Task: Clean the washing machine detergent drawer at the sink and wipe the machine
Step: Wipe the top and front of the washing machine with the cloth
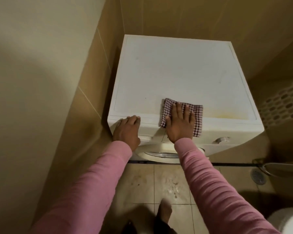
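A white front-loading washing machine [176,68] stands in a tiled corner. A folded checked cloth [197,114], dark red and white, lies on the front edge of its top. My right hand [180,123] presses flat on the cloth with straight, spread fingers. My left hand [126,130] rests on the machine's front left corner, fingers lying over the edge above the control panel. A round dial [222,140] shows on the panel at the right. The door rim [159,153] shows below my wrists. The detergent drawer area is hidden under my left hand.
Beige tiled walls close in on the left, back and right. A perforated white basket [282,103] sits to the right of the machine. A floor drain [258,176] and a metal fitting [277,168] lie at the right. My bare foot [165,211] stands on the tiled floor.
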